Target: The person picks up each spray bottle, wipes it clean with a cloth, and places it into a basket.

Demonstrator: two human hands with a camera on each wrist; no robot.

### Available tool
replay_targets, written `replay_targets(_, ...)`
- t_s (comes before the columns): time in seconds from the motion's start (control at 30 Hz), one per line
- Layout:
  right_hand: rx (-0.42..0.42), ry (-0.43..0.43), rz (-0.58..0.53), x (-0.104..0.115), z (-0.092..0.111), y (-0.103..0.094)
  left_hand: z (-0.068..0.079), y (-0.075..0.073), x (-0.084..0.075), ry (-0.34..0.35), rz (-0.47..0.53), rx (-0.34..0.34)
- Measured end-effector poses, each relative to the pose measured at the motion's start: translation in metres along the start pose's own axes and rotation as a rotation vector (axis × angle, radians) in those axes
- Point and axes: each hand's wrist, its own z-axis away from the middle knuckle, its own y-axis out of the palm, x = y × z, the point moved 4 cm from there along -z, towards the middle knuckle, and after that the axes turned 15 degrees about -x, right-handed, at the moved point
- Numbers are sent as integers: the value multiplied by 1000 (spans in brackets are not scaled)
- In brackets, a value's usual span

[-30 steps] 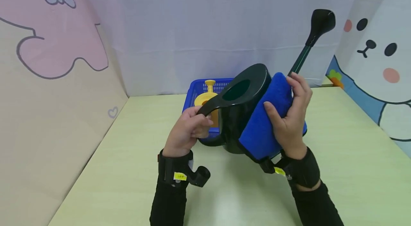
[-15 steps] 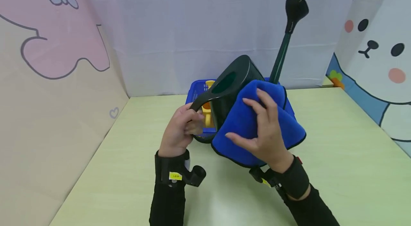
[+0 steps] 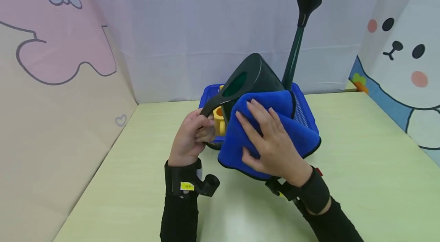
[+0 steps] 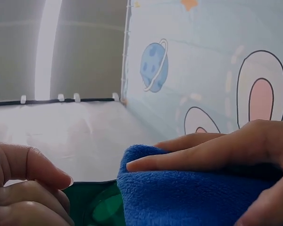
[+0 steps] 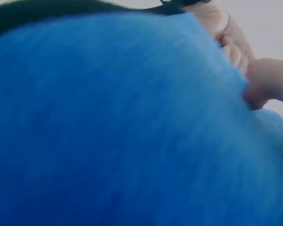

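Tilted above the table is a dark green watering can (image 3: 258, 74), its long spout (image 3: 293, 57) pointing up to the right. My left hand (image 3: 190, 137) grips its black handle (image 3: 213, 104), fingers curled round. A blue cloth (image 3: 232, 152) with black edging drapes over the can's near side, hiding much of the body. My right hand (image 3: 275, 148) presses the cloth there with spread, mostly straight fingers. In the left wrist view, the right hand's fingers lie along the plush cloth (image 4: 188, 195), beside the green can (image 4: 92, 207). Blurred cloth (image 5: 113, 122) fills most of the right wrist view.
Behind the can stands a blue plastic basket (image 3: 309, 118) holding a yellow item (image 3: 220, 121), mostly hidden by the can. The pale green table (image 3: 120, 181) runs back to a white curtain (image 3: 192, 43), with cartoon-printed panels at both sides.
The can has shifted left, its spout swinging more upright. My right hand has moved left across the can's near side and flattened onto the cloth, which hangs spread out.
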Motion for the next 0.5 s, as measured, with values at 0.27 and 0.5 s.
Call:
replay_targets(0.27,-164,289,-92,-29,6,-9,2,2,-1,-9,-24,47)
replay_targets(0.5,-161,669,-254,-60,13,-18,5,3,-1,-76,-75,-34)
